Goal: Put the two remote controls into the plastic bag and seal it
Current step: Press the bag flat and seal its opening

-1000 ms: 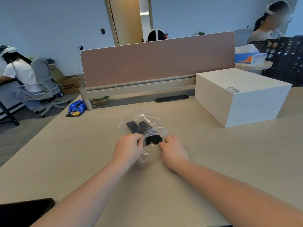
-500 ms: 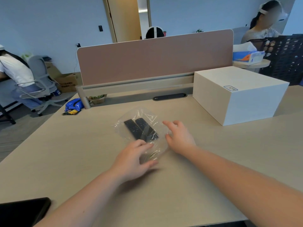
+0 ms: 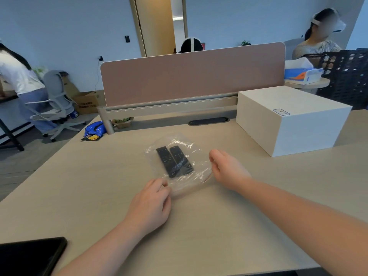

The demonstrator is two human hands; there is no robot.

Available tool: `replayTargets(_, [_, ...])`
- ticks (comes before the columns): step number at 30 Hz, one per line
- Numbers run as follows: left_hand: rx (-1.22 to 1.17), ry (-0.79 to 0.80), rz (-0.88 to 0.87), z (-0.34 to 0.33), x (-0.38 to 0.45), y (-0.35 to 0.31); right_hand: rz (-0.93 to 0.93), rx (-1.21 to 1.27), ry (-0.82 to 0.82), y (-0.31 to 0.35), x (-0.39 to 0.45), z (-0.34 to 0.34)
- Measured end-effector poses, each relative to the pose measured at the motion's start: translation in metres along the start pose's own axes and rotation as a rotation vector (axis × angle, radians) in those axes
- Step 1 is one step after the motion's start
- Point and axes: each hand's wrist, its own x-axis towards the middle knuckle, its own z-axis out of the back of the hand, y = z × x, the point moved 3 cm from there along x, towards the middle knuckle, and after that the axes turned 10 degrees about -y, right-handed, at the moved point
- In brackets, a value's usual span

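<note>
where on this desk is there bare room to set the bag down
Bare desk left of the plastic bag, out to the desk edge, and near, between the forearms. Crowded right: white box. Near-left corner: black tablet.

Bright even light, soft shadows, wide-angle edge bending, perhaps slight blur

White box [image 3: 290, 120] right; table [image 3: 79, 186] bare left
</note>
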Motion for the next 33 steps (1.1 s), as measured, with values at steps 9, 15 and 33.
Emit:
replayTargets(9, [-0.154, 0.079, 0.109, 0.009, -0.001, 0.012, -0.184, 0.023, 0.046, -0.013, 0.005, 0.006])
replayTargets(15, [-0.448, 0.039, 0.548, 0.009, 0.005, 0.015, 0.221, -0.028, 0.057, 0.035, -0.009, 0.012])
replayTargets(33, [-0.286, -0.24, 0.19, 0.018, 0.005, 0.012, 0.416, 0.094, -0.04, 0.068, -0.018, -0.022])
